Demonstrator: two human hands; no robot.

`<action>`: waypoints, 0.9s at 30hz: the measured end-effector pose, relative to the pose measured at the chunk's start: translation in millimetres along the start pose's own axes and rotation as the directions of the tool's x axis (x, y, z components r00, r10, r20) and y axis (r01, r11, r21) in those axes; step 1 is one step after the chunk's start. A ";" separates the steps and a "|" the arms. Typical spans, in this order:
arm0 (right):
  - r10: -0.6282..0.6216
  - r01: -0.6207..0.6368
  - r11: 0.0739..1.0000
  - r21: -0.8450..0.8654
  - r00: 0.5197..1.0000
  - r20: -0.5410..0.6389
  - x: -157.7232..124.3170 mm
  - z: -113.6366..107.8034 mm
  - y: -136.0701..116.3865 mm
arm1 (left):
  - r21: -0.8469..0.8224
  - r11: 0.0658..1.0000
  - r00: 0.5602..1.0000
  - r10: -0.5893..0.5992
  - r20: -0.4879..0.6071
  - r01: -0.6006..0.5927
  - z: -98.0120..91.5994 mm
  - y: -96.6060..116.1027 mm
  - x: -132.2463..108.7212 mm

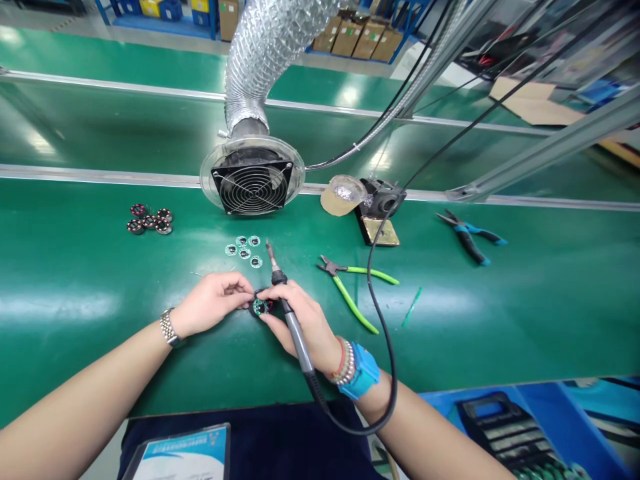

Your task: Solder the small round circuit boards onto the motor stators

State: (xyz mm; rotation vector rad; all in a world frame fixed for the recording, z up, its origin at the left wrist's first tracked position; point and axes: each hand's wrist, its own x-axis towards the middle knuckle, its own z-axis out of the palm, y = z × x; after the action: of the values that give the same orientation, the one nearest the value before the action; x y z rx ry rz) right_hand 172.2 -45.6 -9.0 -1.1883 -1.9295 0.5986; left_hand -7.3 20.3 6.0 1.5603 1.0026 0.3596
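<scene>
Pinching a small round coil part between the fingertips of the left hand and the right hand, low over the green bench mat and close to its near edge; touching the mat or not, impossible to tell. Grasping from both sides, probably to steady so small a piece and tilt its face toward the eyes. Clamping too, in the right hand, a soldering iron laid along the palm, tip pointing up and away from the part, seemingly to hold the hot end off fingers while thumb and forefinger pinch. Facing a fume fan straight ahead, likely set there to draw smoke off. Just beyond the tip, a cluster of small round boards within easy reach; farther left, wound coils, well apart. To the right, green-handled cutters near, blue pliers farther off. Looping past the right wrist, the cable, apt to snag on a wide sweep. Widest room for moving: the mat left of the left hand, short of the coils.
</scene>
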 end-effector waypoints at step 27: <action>0.052 -0.053 0.998 0.039 0.998 0.031 1.9 -6.0 4.1 | 0.003 0.999 0.995 -0.044 0.090 0.044 -6.2 -0.5 -8.1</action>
State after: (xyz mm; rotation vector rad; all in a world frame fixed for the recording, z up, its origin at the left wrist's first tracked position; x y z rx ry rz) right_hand 178.8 -42.1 -7.8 -1.2141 -1.9079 0.6833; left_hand -16.6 18.1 9.5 1.5392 0.9660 0.2564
